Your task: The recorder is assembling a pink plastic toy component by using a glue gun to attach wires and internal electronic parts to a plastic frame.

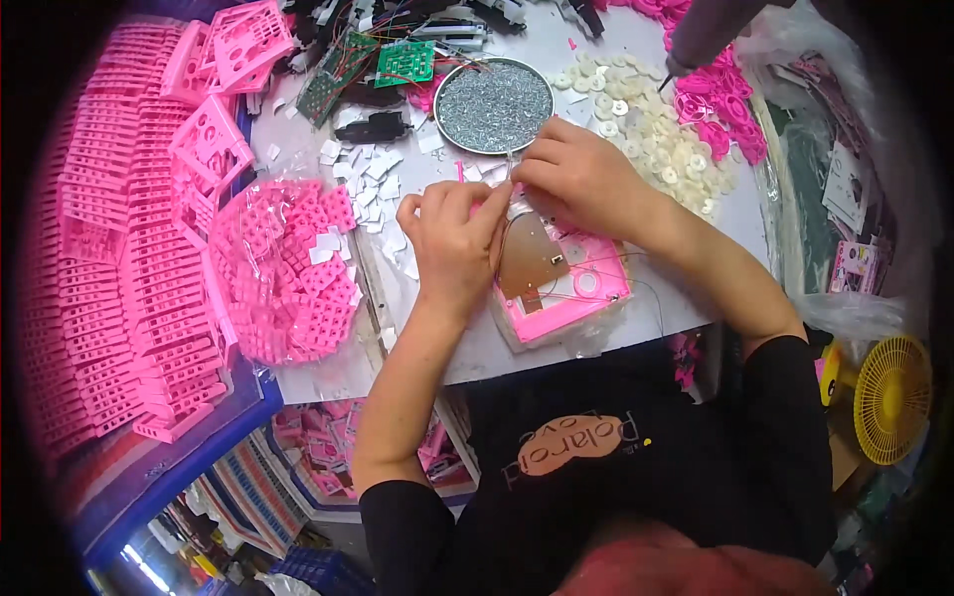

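Note:
A pink plastic casing [537, 320] lies on the white table in front of me, with thin wires and a brown, round-edged piece [529, 256] in it. My left hand [447, 238] is at the casing's far left corner, fingers bent and pinched. Against it, my right hand [586, 174] closes its fingertips at the same spot. What sits between the fingertips is hidden; a bit of pink shows there. Just beyond the hands stands a round dish [495, 105] full of small silvery screws.
White paper squares [378, 189] lie scattered left of the dish, near a green circuit board [405, 63]. Whitish discs [666, 164] and an electric screwdriver [711, 40] are at right. Pink casings [109, 228] and a bag of pink keypads [288, 268] fill the left.

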{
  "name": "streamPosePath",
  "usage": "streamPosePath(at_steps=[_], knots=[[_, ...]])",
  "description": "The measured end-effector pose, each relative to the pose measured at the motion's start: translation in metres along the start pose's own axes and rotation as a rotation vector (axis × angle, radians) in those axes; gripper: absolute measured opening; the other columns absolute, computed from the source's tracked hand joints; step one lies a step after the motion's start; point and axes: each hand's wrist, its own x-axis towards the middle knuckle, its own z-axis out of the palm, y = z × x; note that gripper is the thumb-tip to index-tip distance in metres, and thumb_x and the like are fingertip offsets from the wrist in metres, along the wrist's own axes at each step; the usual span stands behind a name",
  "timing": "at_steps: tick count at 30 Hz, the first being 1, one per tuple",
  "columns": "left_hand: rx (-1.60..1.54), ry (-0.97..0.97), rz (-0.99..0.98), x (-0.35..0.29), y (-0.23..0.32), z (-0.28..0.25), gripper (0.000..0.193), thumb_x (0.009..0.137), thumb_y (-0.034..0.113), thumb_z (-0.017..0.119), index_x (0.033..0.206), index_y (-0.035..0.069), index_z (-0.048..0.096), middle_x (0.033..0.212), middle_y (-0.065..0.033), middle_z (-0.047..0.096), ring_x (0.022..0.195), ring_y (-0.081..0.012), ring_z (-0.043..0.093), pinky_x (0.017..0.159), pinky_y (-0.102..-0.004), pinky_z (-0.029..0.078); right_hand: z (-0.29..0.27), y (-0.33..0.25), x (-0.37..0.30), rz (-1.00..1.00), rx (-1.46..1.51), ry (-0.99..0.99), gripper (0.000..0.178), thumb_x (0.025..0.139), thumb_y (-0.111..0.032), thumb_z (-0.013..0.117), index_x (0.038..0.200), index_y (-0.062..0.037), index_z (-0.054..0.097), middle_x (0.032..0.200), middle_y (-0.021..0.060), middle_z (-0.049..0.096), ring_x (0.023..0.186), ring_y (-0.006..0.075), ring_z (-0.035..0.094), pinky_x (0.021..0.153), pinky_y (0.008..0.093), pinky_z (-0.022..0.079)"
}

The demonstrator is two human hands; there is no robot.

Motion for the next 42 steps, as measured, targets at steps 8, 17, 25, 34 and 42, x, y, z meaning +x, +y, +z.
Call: streamPosePath(at_steps=[8, 17, 25, 34, 42], knots=[[-0.376, -0.009, -0.222, -0.003, -0.003, -0.001, 0.012, 0.084, 0.014, 0.076, 0.095, 0.012, 0.073, 0.085, -0.0011, 0.070, 0.079, -0.0179, 0.062, 0.084, -0.0356, 0.036, 0.009, 0.009, 0.011, -0.057, -0.070, 0.006, 0.019, 0.073, -0.016, 0.073, 0.090, -0.0107, 0.066, 0.096, 0.0015, 0.064, 0.100, 0.0246, 0.060, 0.083, 0.0380, 0.050], [-0.173, -0.167, 0.012, 0.011, -0.002, -0.001, 0.009, 0.084, 0.012, 0.071, 0.093, 0.011, 0.068, 0.088, -0.0029, 0.064, 0.089, -0.0230, 0.058, 0.087, -0.0430, 0.031, -0.014, -0.019, -0.009, -0.050, -0.316, -0.237, 0.008, 0.071, -0.019, 0.067, 0.072, -0.0136, 0.072, 0.087, 0.0012, 0.064, 0.098, 0.0222, 0.056, 0.083, 0.0365, 0.044], [-0.067, -0.209, 0.175, 0.017, 0.005, 0.007, 0.010, 0.083, 0.015, 0.070, 0.091, 0.013, 0.064, 0.091, -0.0026, 0.060, 0.092, -0.0229, 0.056, 0.089, -0.0451, 0.031, -0.029, -0.047, -0.029, -0.042, -0.172, -0.377, 0.010, 0.075, -0.016, 0.066, 0.078, -0.0069, 0.068, 0.087, 0.0044, 0.058, 0.091, 0.0236, 0.055, 0.076, 0.0363, 0.046], [0.081, -0.289, 0.392, 0.022, 0.019, 0.009, 0.009, 0.081, 0.021, 0.064, 0.081, 0.013, 0.060, 0.086, -0.0028, 0.056, 0.090, -0.0222, 0.056, 0.093, -0.0465, 0.036, -0.031, -0.053, -0.037, 0.182, -0.056, -0.108, 0.010, 0.069, -0.012, 0.068, 0.075, -0.0067, 0.062, 0.085, 0.0073, 0.057, 0.086, 0.0262, 0.058, 0.071, 0.0382, 0.051], [-0.030, -0.389, 0.170, 0.038, 0.011, 0.020, 0.015, 0.082, 0.022, 0.071, 0.085, 0.008, 0.066, 0.089, -0.0078, 0.064, 0.093, -0.0289, 0.061, 0.087, -0.0465, 0.043, -0.042, -0.046, -0.027, 0.363, 0.057, -0.389, 0.010, 0.077, -0.009, 0.068, 0.086, -0.0053, 0.065, 0.087, 0.0107, 0.063, 0.088, 0.0315, 0.062, 0.075, 0.0418, 0.053]])
